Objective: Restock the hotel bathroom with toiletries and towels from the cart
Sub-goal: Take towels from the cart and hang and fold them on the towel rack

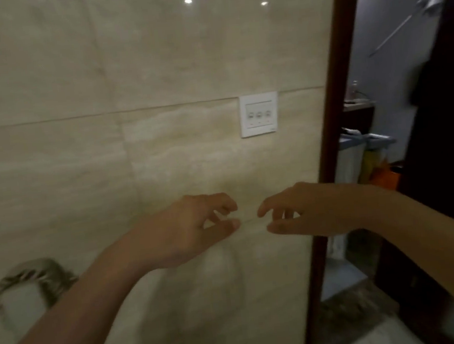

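My left hand point(195, 227) and my right hand point(304, 211) are raised side by side in front of a beige tiled wall point(108, 155), fingertips almost meeting. The fingers of both are curled, with thumb and forefinger close together. A faint thin edge of what looks like clear plastic film point(250, 221) runs between the two thumbs, and a hazy translucent shape hangs below it. The picture is blurred, so the film is hard to make out. Through the doorway on the right stands the cart point(368, 155), with blue, yellow and orange items on it.
A white switch plate point(259, 114) sits on the wall above my hands. A dark wooden door frame point(336, 133) borders the wall on the right. A blurred metal fixture point(28, 285) is at the lower left. Something white point(375, 338) lies at the bottom right.
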